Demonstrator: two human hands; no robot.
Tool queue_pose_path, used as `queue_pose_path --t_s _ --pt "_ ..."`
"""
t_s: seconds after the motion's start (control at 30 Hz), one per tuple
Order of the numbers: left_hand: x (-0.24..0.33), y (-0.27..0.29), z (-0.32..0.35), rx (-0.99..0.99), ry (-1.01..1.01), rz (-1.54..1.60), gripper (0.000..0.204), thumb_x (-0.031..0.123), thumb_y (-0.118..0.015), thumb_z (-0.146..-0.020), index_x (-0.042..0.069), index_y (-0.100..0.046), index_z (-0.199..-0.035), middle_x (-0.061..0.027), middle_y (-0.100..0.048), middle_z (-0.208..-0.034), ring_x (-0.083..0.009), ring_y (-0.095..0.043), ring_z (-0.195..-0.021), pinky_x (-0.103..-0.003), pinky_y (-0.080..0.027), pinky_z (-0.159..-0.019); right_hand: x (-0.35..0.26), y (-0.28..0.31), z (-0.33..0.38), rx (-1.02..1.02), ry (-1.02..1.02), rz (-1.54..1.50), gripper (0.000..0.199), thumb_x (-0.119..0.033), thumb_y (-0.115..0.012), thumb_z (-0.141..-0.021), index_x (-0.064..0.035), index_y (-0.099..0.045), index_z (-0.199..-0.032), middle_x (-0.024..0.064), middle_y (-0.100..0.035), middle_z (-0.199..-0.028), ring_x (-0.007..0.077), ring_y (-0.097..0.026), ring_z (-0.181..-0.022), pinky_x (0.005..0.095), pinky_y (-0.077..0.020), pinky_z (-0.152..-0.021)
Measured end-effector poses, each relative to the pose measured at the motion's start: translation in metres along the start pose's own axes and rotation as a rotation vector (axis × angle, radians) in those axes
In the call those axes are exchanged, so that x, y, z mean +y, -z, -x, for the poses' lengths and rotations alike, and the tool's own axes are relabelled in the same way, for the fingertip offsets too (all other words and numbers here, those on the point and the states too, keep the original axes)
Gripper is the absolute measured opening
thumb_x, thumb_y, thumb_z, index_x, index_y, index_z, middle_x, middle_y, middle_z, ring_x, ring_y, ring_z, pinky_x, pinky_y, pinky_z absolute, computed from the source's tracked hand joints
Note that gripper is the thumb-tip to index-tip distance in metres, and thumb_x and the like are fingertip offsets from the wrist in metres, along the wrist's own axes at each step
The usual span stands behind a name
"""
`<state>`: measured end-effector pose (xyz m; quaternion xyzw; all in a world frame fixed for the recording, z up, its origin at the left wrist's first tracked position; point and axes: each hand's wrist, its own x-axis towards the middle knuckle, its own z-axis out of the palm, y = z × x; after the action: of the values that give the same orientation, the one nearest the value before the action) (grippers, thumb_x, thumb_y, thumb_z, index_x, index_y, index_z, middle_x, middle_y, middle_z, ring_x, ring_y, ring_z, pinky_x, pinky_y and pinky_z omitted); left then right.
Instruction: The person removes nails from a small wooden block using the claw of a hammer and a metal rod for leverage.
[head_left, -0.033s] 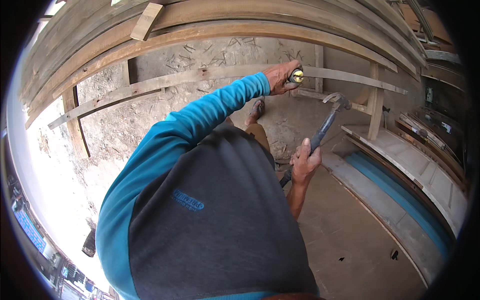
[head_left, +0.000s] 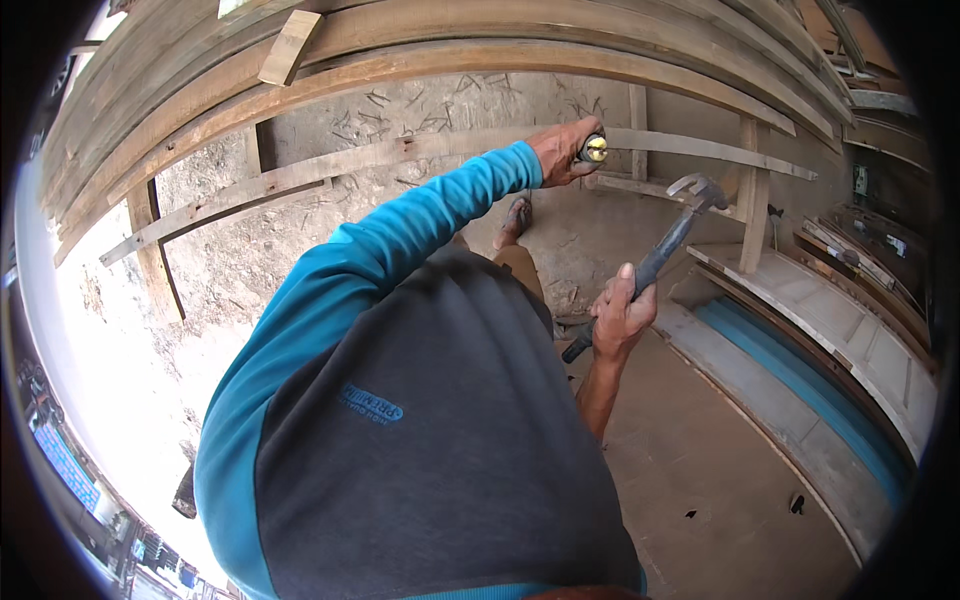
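Note:
My left hand (head_left: 562, 152), on a blue-sleeved arm, is closed around an upright tool handle with a yellow and black end (head_left: 597, 149). The rest of that tool is hidden below the fist, so its kind does not show. It stands over a long narrow wooden strip (head_left: 400, 151). My right hand (head_left: 624, 318) grips the dark handle of a claw hammer (head_left: 672, 243). The hammer's metal head points up and away to the right, apart from the yellow-ended handle.
Long timber beams (head_left: 420, 62) run across the far side, with a short wood block (head_left: 291, 47) on top. A wooden post (head_left: 752, 200) stands at the right. Flat panels (head_left: 830, 330) and a blue board (head_left: 800, 390) lie beyond it. Bent nails or scraps litter the floor.
The hammer has shifted to the right with my right hand, its head tilting further outward. My left hand stays where it was on the yellow-ended handle.

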<state>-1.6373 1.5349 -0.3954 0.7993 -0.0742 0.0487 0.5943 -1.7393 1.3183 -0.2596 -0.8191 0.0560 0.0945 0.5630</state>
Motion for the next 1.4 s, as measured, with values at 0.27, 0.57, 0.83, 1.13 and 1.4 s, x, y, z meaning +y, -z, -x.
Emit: queue_pose_path --t_s 0.27,0.57,0.83,1.13,1.4 --pt "-0.001 -0.031 -0.044 0.033 0.079 -0.146 0.033 0.021 -0.068 -0.089 0.005 -0.045 -0.106 -0.0252 -0.063 -0.092 -0.0488 -0.061 -0.092 -0.052 -0.047 -0.072 0.032 -0.024 -0.02 -0.067 0.04 0.302 0.033 -0.03 -0.058 -0.1 0.0017 -0.054 -0.092 0.0015 -0.048 -0.068 0.0138 -0.049 -0.063 0.034 -0.0413 -0.06" --pt "-0.006 -0.024 -0.023 0.082 -0.047 -0.083 0.035 0.015 -0.071 -0.086 0.004 -0.048 -0.11 -0.0251 -0.062 -0.093 -0.0471 -0.062 -0.091 -0.049 -0.049 -0.074 -0.071 0.009 -0.033 0.297 0.419 -0.258 0.036 -0.032 -0.045 -0.105 -0.0039 -0.045 -0.082 0.0018 -0.042 -0.061 0.0092 -0.041 -0.045 0.0239 -0.038 -0.04" --pt "0.001 -0.022 -0.025 0.073 0.027 -0.123 0.035 0.019 -0.07 -0.088 0.004 -0.049 -0.112 -0.0239 -0.062 -0.096 -0.0444 -0.063 -0.093 -0.047 -0.05 -0.076 0.008 0.002 -0.028 -0.183 -0.281 0.157 0.031 -0.031 -0.048 -0.104 -0.0032 -0.052 -0.09 -0.0011 -0.042 -0.062 0.0083 -0.043 -0.045 0.0262 -0.0365 -0.039" --pt "-0.001 -0.018 -0.023 0.07 0.038 -0.062 0.033 0.022 -0.068 -0.092 0.004 -0.049 -0.111 -0.019 -0.059 -0.092 -0.0371 -0.061 -0.086 -0.042 -0.048 -0.078 -0.129 0.046 -0.062 0.565 0.677 -0.316 0.042 -0.043 -0.05 -0.103 -0.0083 -0.043 -0.079 0.0006 -0.041 -0.066 0.0092 -0.041 -0.047 0.0241 -0.039 -0.042" --pt "-0.006 -0.007 -0.037 0.187 -0.122 -0.071 0.034 0.023 -0.07 -0.09 0.006 -0.052 -0.113 -0.019 -0.059 -0.1 -0.0365 -0.061 -0.093 -0.042 -0.049 -0.083 -0.013 0.02 -0.033 -0.146 -0.32 0.065 0.03 -0.032 -0.055 -0.101 -0.0065 -0.052 -0.086 -0.0008 -0.048 -0.062 0.0084 -0.044 -0.044 0.0276 -0.0379 -0.038"
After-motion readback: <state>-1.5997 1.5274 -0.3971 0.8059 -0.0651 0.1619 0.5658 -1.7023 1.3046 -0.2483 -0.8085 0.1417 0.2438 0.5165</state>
